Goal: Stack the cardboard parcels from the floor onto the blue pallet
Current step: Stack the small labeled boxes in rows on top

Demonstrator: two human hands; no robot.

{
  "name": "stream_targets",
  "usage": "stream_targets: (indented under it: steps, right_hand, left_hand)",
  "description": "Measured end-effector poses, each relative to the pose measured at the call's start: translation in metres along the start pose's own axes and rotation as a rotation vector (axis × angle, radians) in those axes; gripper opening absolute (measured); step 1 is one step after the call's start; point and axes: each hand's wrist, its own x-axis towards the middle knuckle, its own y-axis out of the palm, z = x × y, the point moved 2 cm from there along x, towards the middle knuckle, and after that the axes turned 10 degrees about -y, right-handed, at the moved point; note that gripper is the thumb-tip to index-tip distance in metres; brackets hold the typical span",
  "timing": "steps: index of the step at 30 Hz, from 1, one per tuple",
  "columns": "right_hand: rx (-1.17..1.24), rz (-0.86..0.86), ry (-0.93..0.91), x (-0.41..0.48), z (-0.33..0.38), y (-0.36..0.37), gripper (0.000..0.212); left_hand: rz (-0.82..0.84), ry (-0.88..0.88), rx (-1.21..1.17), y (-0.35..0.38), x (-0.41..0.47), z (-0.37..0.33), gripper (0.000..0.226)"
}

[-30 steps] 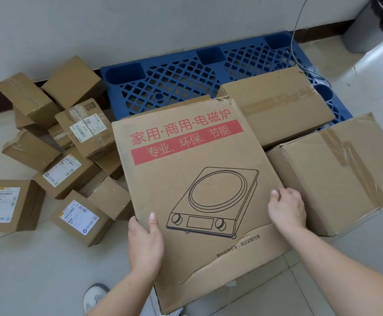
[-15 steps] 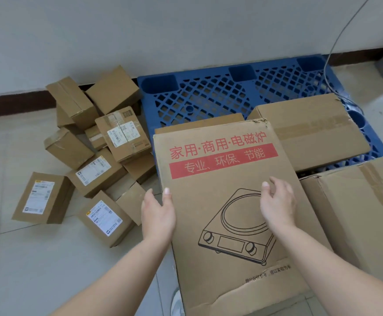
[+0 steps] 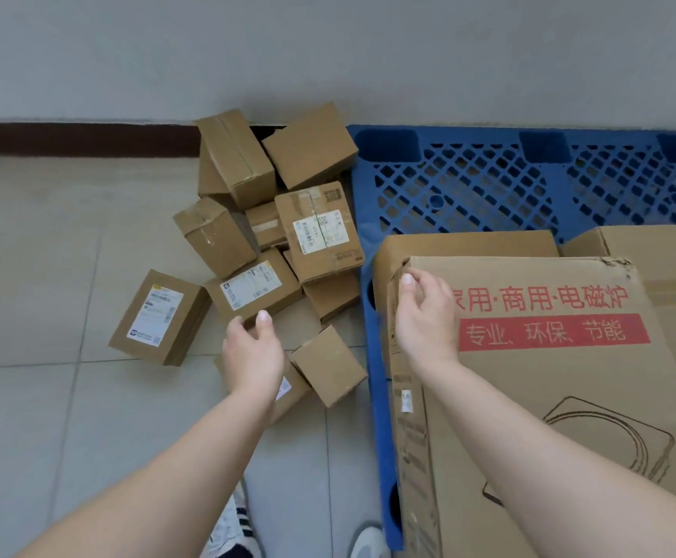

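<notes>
A large flat brown cardboard carton with red lettering [image 3: 529,380] is lying on the blue plastic lattice pallet [image 3: 485,155]. The right hand [image 3: 425,316] is hovering at its far left corner. The left hand [image 3: 252,356], loosely curled, is hovering over small brown cardboard parcels [image 3: 320,231] on the floor.

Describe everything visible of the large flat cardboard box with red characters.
The large flat brown cardboard box lies at the left edge of the blue pallet, over a second box. Its top bears red characters, a red band and a line-drawn cooktop. Its far right corner is torn; a white sticker marks its left side. The right hand is above its far left corner; contact unclear.
</notes>
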Motion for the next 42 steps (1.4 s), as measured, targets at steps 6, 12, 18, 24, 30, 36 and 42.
stream_targets:
  steps: [6, 12, 18, 24, 30, 36, 42]
  right_hand:
    - [-0.028, 0.151, -0.06, 0.011, 0.031, 0.083, 0.038]
    - [-0.002, 0.216, -0.039, 0.023, 0.026, 0.149, 0.037]
    - [-0.052, 0.192, 0.015, 0.063, -0.006, 0.179, 0.036]
    - [-0.107, 0.2, 0.068, 0.121, -0.052, 0.2, 0.041]
    - [-0.107, 0.154, 0.108, 0.177, -0.093, 0.233, 0.05]
    - [-0.077, 0.121, 0.218, 0.188, -0.116, 0.25, 0.054]
    - [-0.037, 0.092, 0.152, 0.162, -0.083, 0.231, 0.048]
  left_hand:
    - [-0.026, -0.108, -0.014, -0.039, 0.063, 0.016, 0.052]
    - [-0.01, -0.121, 0.005, -0.046, 0.112, 0.029, 0.052]
    - [0.051, -0.04, 0.063, -0.002, 0.147, 0.01, 0.049]
    - [0.154, 0.012, 0.07, 0.071, 0.184, -0.018, 0.051]
    - [0.246, 0.094, 0.099, 0.134, 0.222, -0.043, 0.052]
    - [0.385, 0.107, 0.023, 0.166, 0.238, -0.046, 0.054]
    - [0.287, 0.167, -0.037, 0.133, 0.209, -0.048, 0.052]
